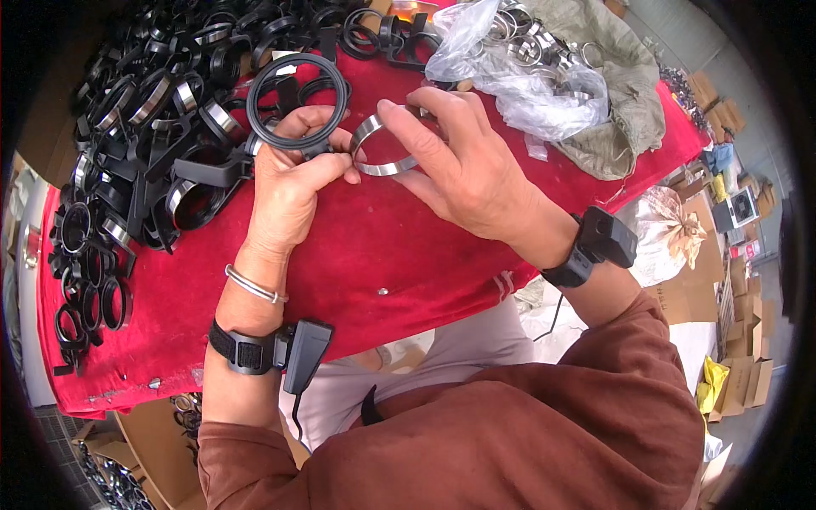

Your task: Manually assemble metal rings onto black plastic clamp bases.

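Black ring [253, 102] held up, upper centre of the frame, round face to the view, and just to its lower right, a shiny silver metal band [384, 169], tilted, its hollow middle showing!

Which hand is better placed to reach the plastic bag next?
Probably the right hand: it is nearer the plastic bag, though holding a metal ring. The left hand is farther off, holding a black ring.

No legible txt or nos.
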The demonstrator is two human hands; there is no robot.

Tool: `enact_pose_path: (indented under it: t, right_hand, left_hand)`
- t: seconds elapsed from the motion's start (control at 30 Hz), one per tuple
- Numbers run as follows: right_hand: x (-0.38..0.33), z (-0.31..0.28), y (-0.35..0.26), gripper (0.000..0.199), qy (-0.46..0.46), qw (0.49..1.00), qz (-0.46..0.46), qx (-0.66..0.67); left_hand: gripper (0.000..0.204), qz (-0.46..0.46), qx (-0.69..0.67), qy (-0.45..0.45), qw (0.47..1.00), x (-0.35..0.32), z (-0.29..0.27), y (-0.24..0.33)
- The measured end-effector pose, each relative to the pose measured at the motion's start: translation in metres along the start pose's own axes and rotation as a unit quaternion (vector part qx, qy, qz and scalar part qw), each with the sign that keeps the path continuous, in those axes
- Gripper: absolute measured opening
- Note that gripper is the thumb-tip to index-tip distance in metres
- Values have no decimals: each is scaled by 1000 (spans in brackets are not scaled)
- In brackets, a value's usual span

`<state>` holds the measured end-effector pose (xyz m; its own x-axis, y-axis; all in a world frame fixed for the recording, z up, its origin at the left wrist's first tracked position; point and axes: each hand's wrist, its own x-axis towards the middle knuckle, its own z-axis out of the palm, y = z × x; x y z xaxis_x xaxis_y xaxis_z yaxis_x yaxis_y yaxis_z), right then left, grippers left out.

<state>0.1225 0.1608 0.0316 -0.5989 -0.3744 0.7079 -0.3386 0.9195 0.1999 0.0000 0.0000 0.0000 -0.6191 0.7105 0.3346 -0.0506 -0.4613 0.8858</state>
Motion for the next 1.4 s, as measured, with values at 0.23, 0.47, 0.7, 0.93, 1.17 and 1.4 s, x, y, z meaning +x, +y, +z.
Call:
enact_pose_path:
  t: [0.23,0.47,0.7,0.93,1.17,1.4]
  right_hand:
    - [2,-7,-2,61,-45,999,15,-28]
    - [-4,-20,14,69,-51,980,183,63]
    - [29,-17,7,60,-98,940,265,190]
    - [33,-10,11,59,-100,942,257,190]
    - [34,-3,8,62,-102,947,238,191]
    - [29,6,8,72,-78,958,221,163]
  left_hand:
    - [38,-7,-25,13,1000,3,1,-4]
    - [61,-123,-112,-22,986,5,-4,-3]
    - [58,-145,13,1,989,-1,10,-1]
    - [56,-221,-50,12,974,1,7,2]
    - [52,-210,-72,-3,975,0,9,5]
    - [57,-210,9,-9,978,1,5,-2]
